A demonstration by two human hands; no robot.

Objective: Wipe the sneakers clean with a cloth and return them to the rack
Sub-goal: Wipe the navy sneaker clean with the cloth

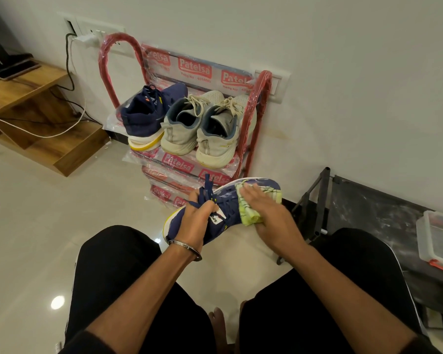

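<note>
A navy sneaker point(230, 200) with a white-and-yellow sole is held in the air in front of my knees, toe pointing right. My left hand point(196, 221) grips it at the tongue and laces. My right hand point(269, 213) presses a yellow-green cloth point(251, 208) flat against the sneaker's toe area. Behind stands a red shoe rack point(252, 139) wrapped in plastic. Its top shelf carries the matching navy sneaker point(145, 116) on the left and a pair of off-white sneakers point(202, 129) on the right.
A wooden stepped unit point(36, 116) with cables and a charger sits at the left against the wall. A black folding frame point(315, 203) and a dark low surface bearing a clear plastic box point(437, 241) are at the right. Glossy tile floor point(31, 226) spreads to the left.
</note>
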